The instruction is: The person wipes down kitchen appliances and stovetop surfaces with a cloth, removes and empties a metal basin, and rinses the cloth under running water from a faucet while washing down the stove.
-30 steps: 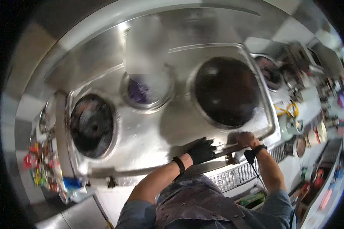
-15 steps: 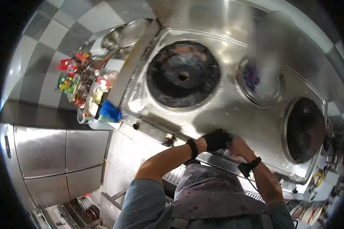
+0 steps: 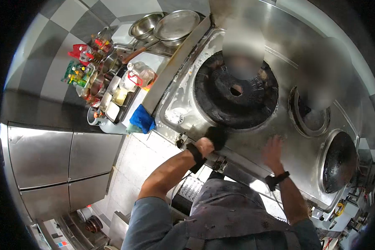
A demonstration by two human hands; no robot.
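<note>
My left hand (image 3: 212, 141) is at the front of the steel stove top (image 3: 254, 137), just below a large black burner ring (image 3: 254, 114) with a hole in its middle. Black material covers its fingers, and blur hides whether this is a glove or something held. To the right, my bare right hand (image 3: 273, 152) reaches over the stove top with its fingers stretched out and holds nothing. Each wrist wears a black strap. A smaller metal ring (image 3: 296, 114) lies beyond my right hand, partly hidden by a blurred patch.
A black wok (image 3: 340, 161) sits at the stove's right end. Bottles, tubs and a blue cloth (image 3: 142, 119) crowd the left counter, with a steel bowl (image 3: 146, 26) and a round pan (image 3: 177, 25) behind. Steel cabinet doors (image 3: 39, 158) stand at lower left. Suds lie near the stove's left corner.
My hands, close together half a second ago, are now apart. My left hand has moved left, and my right hand has opened out over the stove. The view has turned left.
</note>
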